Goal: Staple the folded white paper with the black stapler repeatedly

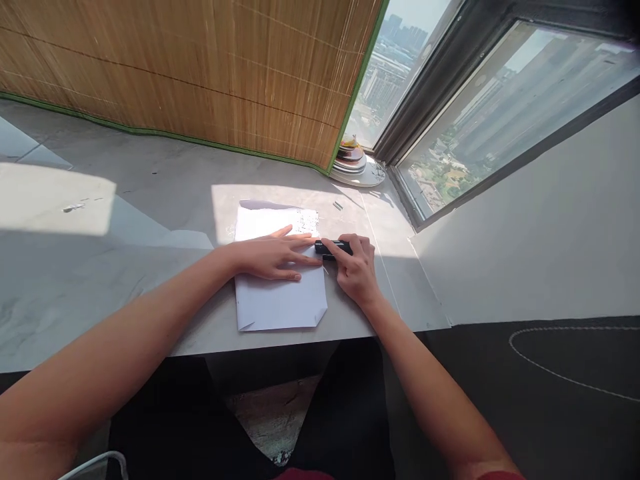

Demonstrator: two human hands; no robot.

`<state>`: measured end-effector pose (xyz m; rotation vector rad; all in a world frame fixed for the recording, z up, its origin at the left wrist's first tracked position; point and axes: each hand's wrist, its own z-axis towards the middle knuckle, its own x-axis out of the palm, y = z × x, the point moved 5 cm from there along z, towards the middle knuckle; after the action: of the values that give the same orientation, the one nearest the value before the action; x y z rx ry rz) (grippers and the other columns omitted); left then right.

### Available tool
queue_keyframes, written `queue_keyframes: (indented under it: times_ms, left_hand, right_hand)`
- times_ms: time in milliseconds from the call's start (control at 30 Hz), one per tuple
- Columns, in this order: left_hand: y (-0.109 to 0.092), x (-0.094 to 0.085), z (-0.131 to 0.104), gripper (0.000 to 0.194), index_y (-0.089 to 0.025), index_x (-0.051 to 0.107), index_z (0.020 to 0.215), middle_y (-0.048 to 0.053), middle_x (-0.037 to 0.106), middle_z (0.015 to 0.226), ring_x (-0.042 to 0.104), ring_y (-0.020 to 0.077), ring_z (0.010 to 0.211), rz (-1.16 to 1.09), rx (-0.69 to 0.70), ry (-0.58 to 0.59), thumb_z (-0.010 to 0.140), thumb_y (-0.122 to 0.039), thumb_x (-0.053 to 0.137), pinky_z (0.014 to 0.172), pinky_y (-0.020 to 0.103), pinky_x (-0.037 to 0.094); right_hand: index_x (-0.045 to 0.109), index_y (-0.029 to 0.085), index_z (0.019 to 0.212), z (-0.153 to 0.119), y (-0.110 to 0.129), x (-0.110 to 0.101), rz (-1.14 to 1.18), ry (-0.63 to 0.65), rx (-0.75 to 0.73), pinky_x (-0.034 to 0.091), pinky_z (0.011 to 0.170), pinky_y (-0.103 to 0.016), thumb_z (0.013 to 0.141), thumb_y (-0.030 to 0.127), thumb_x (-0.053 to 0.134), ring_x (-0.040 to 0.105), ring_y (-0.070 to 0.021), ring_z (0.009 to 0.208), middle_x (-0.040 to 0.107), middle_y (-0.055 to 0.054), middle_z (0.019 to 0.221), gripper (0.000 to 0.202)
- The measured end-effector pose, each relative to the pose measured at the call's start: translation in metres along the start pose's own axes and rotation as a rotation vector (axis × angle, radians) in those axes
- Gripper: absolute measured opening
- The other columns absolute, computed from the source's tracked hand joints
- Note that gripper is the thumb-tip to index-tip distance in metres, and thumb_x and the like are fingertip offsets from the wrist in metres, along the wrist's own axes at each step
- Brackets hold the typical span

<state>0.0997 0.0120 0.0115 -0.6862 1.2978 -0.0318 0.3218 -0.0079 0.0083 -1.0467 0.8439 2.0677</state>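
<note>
A stack of white paper (281, 303) lies on the grey marbled sill, its two near corners folded over and dark print at its far right. My left hand (275, 257) rests flat across the stack with the fingers spread, their tips pointing to the right edge. At that edge my right hand (356, 267) is closed around a black stapler (333, 247), whose front end sits over the paper's side, close to my left fingertips. The stapler's jaws are mostly hidden, so whether they press on the sheets is unclear.
Small staple strips (338, 206) lie beyond the paper, and small bits (74, 208) lie far left. Stacked plates (350, 163) stand in the window corner. A bamboo blind (190, 73) borders the back, a window (460, 160) and white wall (540, 227) the right.
</note>
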Motion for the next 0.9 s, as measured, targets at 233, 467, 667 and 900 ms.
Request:
queue_keyframes:
  times_ms: [233,467,667,900]
  left_hand:
    - [0.002,0.002,-0.002,0.058,-0.038,0.052,0.166,0.008,0.034,0.18,0.03,0.0374,0.167,0.058,-0.028,0.03,0.109,-0.051,0.059,0.136,0.064,0.012]
    - [0.007,0.004,-0.002,0.07,-0.029,0.046,0.17,0.013,0.042,0.176,0.034,0.0346,0.166,0.123,-0.026,-0.02,0.107,-0.058,0.061,0.136,0.057,0.015]
    - [0.004,0.005,0.003,0.068,-0.026,0.05,0.167,0.016,0.041,0.176,0.041,0.0378,0.161,0.183,-0.066,-0.019,0.107,-0.057,0.058,0.133,0.06,0.021]
    - [0.016,-0.048,-0.015,0.045,-0.023,0.076,0.111,0.013,0.074,0.127,0.066,0.029,0.122,-0.281,-0.126,-0.642,0.103,-0.065,0.061,0.109,0.044,0.051]
  right_hand:
    - [0.07,0.035,0.144,-0.001,-0.02,-0.009,0.099,-0.196,0.19,0.053,0.1,-0.053,0.095,0.006,0.05,0.056,-0.0313,0.11,0.061,-0.01,0.118,0.06]
    - [0.07,0.025,0.14,-0.001,-0.032,-0.009,0.085,-0.308,0.311,0.054,0.1,-0.055,0.093,0.015,0.058,0.057,-0.0331,0.109,0.064,-0.013,0.115,0.05]
    - [0.065,0.022,0.14,0.002,-0.027,-0.004,0.031,-0.213,0.339,0.051,0.1,-0.052,0.094,0.017,0.059,0.058,-0.0334,0.112,0.067,-0.014,0.122,0.047]
    - [0.067,0.02,0.132,0.0,-0.033,-0.002,0.059,-0.238,0.354,0.054,0.095,-0.048,0.094,0.018,0.059,0.061,-0.0332,0.109,0.071,-0.014,0.116,0.039]
